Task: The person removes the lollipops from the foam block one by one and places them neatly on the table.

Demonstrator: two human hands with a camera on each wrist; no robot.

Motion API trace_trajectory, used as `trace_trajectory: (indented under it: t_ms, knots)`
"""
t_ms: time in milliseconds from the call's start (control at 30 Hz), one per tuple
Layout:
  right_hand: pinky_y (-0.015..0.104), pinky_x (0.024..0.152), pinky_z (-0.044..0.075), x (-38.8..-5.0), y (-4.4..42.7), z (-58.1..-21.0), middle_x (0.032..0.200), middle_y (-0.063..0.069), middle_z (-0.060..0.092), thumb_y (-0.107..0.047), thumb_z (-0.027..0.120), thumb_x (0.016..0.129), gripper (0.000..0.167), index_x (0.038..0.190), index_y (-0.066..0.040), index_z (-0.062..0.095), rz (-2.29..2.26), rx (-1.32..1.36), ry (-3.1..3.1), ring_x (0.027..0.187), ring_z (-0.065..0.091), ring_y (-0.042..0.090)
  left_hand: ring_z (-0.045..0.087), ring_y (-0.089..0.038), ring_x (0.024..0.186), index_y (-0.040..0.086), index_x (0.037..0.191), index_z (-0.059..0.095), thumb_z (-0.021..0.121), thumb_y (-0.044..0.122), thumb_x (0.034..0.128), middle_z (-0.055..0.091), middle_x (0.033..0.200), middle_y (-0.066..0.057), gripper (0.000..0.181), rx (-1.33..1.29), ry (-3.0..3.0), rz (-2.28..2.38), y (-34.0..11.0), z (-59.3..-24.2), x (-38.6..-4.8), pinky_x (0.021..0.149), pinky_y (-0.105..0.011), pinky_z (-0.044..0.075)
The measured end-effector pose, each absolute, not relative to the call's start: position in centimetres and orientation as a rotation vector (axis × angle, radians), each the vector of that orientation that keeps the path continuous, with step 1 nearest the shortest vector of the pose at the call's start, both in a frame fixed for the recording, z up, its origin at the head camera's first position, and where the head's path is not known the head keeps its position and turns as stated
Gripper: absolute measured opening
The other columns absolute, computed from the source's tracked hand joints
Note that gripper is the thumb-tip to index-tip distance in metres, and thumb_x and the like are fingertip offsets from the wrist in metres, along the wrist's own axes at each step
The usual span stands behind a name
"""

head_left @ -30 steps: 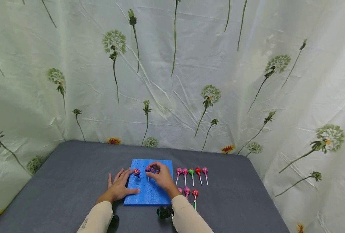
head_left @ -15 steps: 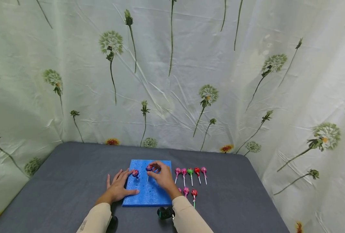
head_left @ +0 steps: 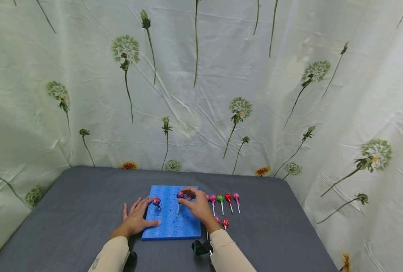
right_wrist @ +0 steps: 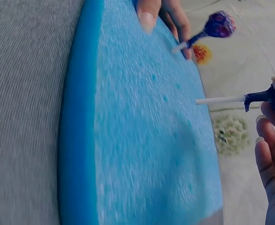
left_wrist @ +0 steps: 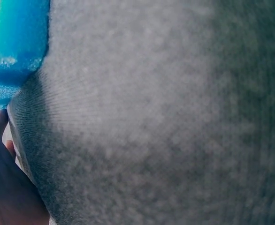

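My left hand rests with spread fingers on the left side of a blue foam board dotted with small holes. My right hand pinches a purple-wrapped lollipop by its head above the board. In the right wrist view, the held lollipop's white stick points at the board, its tip in sight and apparently clear of the foam. Near my left fingertips another red-and-purple lollipop stands in the board, slightly tilted. The left wrist view shows mainly grey tablecloth and the foam's corner.
Right of the board, a row of lollipops lies on the grey table: pink ones, a green lollipop and a red lollipop. A nearer row, with another red lollipop, is partly hidden by my right arm. A patterned curtain hangs behind.
My right hand has moved rightward over the board, carrying the lollipop. My left hand keeps its place on the foam. The head view has shifted slightly.
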State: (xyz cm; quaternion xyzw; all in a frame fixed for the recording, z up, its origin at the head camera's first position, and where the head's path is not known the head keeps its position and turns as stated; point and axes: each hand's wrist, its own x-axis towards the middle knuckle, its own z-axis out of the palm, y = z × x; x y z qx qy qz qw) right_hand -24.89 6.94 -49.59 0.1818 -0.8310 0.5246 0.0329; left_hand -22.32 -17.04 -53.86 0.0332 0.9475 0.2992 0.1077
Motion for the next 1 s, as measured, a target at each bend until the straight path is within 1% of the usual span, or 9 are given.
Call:
trace_trajectory:
  t_ms: [133,267,433,667,1000]
  knots:
    - [0.027,0.073,0.051,-24.5,8.6,-49.7,0.098,0.003,0.068,-0.020,0.073,0.087,0.027,0.111,-0.010,0.068,1.659,0.490,-2.562,0.085,0.059,0.013,0.009,-0.048,0.142,0.010,0.149,0.033,0.075,0.064,0.0689,0.024,0.155,-0.023,0.105,0.114,2.788,0.903,-17.1,-53.7,-22.2,0.104,-0.067,-0.018]
    - [0.026,0.076,0.050,-24.2,10.3,-50.1,0.101,0.006,0.067,-0.018,0.074,0.086,0.030,0.113,-0.006,0.067,1.703,0.433,-2.546,0.089,0.059,0.016,0.008,-0.048,0.142,0.010,0.149,0.032,0.076,0.062,0.0697,0.023,0.155,-0.023,0.105,0.133,2.784,0.920,-17.2,-53.6,-22.1,0.104,-0.068,-0.018]
    - [0.026,0.078,0.050,-24.0,12.1,-50.2,0.102,0.010,0.068,-0.016,0.073,0.087,0.028,0.111,-0.004,0.066,1.716,0.425,-2.509,0.091,0.060,0.019,0.007,-0.047,0.142,0.010,0.150,0.031,0.075,0.064,0.0699,0.022,0.156,-0.022,0.105,0.125,2.772,0.910,-17.2,-53.7,-22.1,0.104,-0.066,-0.020]
    - [0.023,0.077,0.050,-23.6,13.7,-50.0,0.099,0.005,0.067,-0.018,0.074,0.086,0.027,0.109,-0.007,0.067,1.702,0.372,-2.534,0.089,0.060,0.016,0.007,-0.048,0.141,0.009,0.150,0.031,0.073,0.065,0.0700,0.022,0.155,-0.023,0.106,0.130,2.776,0.904,-17.2,-53.9,-22.3,0.104,-0.066,-0.020]
    - [0.026,0.076,0.049,-23.0,15.3,-50.4,0.095,0.003,0.066,-0.020,0.074,0.086,0.025,0.107,-0.009,0.070,1.628,0.338,-2.561,0.086,0.058,0.017,0.007,-0.048,0.142,0.010,0.150,0.032,0.073,0.066,0.0695,0.022,0.155,-0.023,0.106,0.125,2.774,0.918,-17.2,-54.2,-22.3,0.104,-0.066,-0.021]
